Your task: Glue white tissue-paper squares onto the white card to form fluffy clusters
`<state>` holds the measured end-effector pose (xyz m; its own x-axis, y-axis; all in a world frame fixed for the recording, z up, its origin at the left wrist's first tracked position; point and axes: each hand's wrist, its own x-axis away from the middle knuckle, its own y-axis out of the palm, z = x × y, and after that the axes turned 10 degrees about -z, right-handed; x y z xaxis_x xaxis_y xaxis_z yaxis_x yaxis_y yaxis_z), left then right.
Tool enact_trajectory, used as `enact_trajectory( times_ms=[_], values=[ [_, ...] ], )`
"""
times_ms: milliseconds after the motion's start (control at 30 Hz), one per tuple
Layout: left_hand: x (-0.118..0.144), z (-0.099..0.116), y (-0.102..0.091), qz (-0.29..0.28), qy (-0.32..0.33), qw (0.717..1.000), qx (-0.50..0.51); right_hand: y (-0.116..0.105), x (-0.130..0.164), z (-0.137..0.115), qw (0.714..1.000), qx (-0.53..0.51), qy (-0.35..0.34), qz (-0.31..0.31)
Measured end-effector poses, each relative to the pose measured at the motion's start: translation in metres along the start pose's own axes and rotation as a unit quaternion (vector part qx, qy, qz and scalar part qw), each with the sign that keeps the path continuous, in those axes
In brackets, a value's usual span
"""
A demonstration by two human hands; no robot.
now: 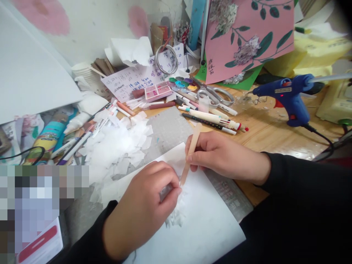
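1. In the head view, the wooden stick (195,137) is held by the right hand (213,148), pinched between thumb and fingers around its middle.
2. The stick's long axis is slanted from upper right to lower left, its lower end being brought right up to the fingertips of the left hand (144,205); whether they are touched by it cannot be told.
3. The left thumb and forefinger are drawn together at the tips; whether a scrap of paper is pinched there cannot be made out.
4. The white paper cluster (175,217) is placed just below those fingertips, on the white sheet (211,216), and is partly hidden by the left hand, the nearer of the two.
5. To the cluster's right, a broad stretch of the sheet is offered as room for moving; its lower right corner is reached near the dark clothing (275,227).
6. Beyond the sheet, the grey mat (170,126) is bordered by pens (203,116) at its far right and partly covered by a pile of paper pieces (115,143) at its left.
7. The blue glue gun (291,95) is set well apart, on the wooden surface (250,134) to the right.
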<state>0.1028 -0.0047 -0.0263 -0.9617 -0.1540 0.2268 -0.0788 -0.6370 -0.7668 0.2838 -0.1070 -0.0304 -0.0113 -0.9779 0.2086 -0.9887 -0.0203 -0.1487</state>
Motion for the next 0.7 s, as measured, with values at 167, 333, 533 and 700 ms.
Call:
enact_trajectory(
  times_ms=[167, 333, 533, 700],
  values=[
    [0.000, 0.002, 0.000, 0.009, -0.003, 1.000, 0.007, -0.003, 0.006, 0.005, 0.988, -0.151, 0.001, 0.027],
    [-0.001, 0.000, 0.002, 0.016, 0.004, 1.000, 0.010, -0.002, 0.012, 0.006, 0.995, -0.096, -0.032, -0.015],
    [-0.001, 0.000, 0.002, 0.026, 0.009, 1.000, 0.014, 0.000, 0.008, 0.007, 0.998, -0.049, -0.042, 0.014],
    [0.001, 0.000, 0.000, 0.021, -0.005, 1.000, 0.011, -0.001, 0.006, 0.005, 0.997, -0.057, -0.045, 0.013]
  ],
)
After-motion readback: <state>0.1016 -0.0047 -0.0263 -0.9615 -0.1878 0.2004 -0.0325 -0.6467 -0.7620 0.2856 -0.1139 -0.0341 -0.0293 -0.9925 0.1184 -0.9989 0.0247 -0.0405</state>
